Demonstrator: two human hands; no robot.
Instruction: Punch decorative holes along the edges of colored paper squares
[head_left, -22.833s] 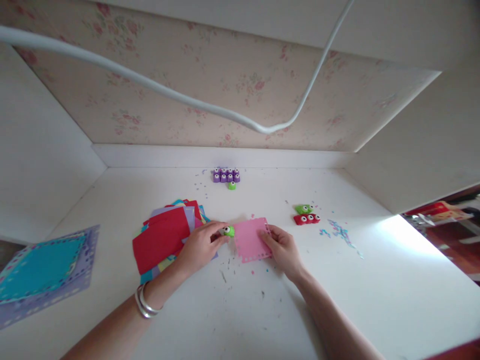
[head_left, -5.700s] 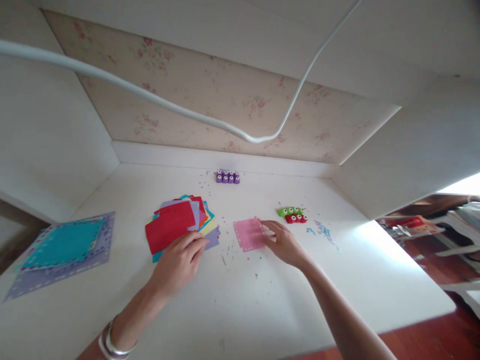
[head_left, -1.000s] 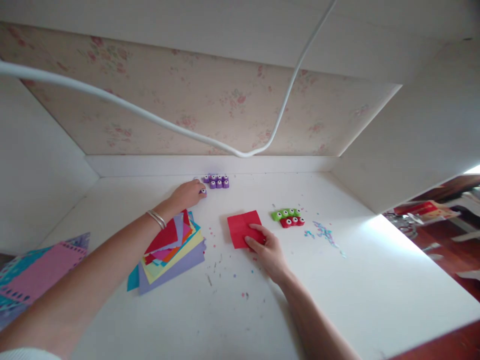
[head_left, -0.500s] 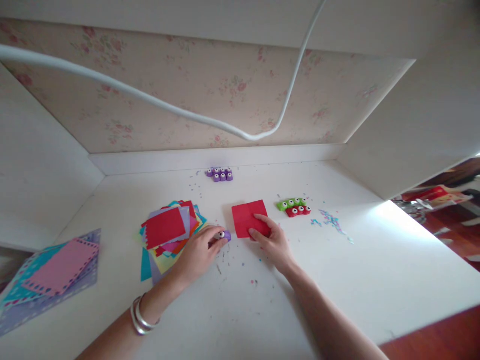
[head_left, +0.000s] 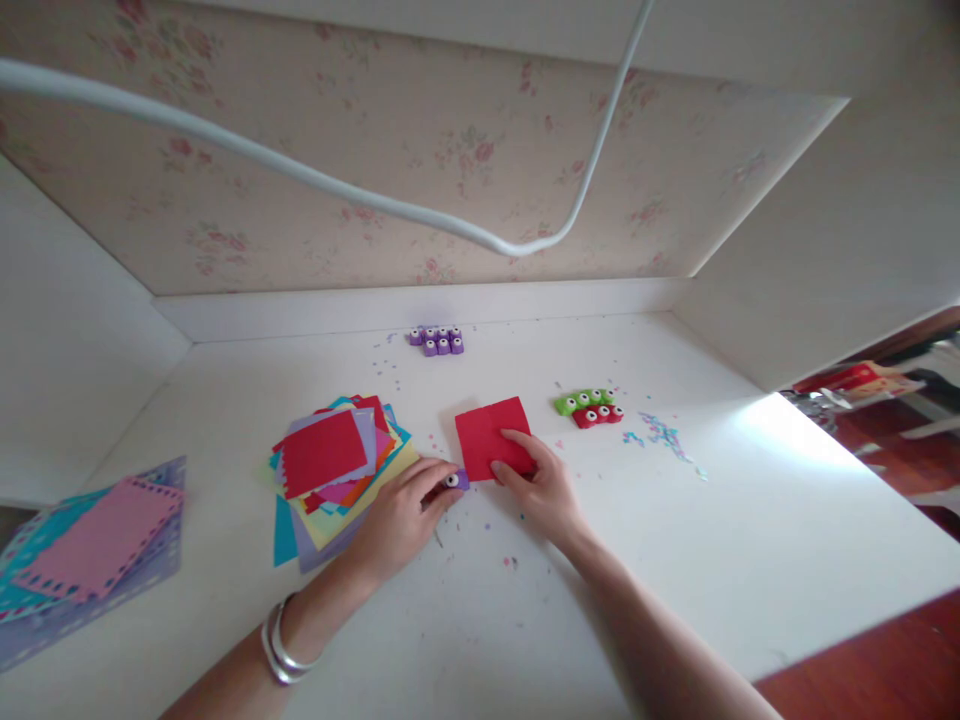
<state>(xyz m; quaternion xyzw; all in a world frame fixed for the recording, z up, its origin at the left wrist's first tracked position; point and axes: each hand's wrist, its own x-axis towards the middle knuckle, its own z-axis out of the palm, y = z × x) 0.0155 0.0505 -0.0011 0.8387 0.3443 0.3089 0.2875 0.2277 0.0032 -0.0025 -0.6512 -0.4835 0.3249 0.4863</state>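
Observation:
My left hand (head_left: pixel 401 515) grips a small purple paper punch (head_left: pixel 454 481) and holds it against the lower left corner of a red paper square (head_left: pixel 487 436). The red square lies flat on the white desk (head_left: pixel 675 560). My right hand (head_left: pixel 544 488) rests on the square's lower right part, fingers spread and pressing it down. Two silver bangles (head_left: pixel 279 640) ring my left wrist.
A fanned stack of coloured paper squares (head_left: pixel 337 465) lies left of my left hand. Punched sheets, pink on top (head_left: pixel 97 535), sit at the far left. Purple punches (head_left: pixel 436 340) stand at the back, green and red punches (head_left: pixel 590 407) right. Paper scraps (head_left: pixel 664 437) litter the desk. A white cable (head_left: pixel 337 185) hangs overhead.
My left hand reached back to the purple punches, took one, and brought it to the red square's corner. The right hand has stayed on the square.

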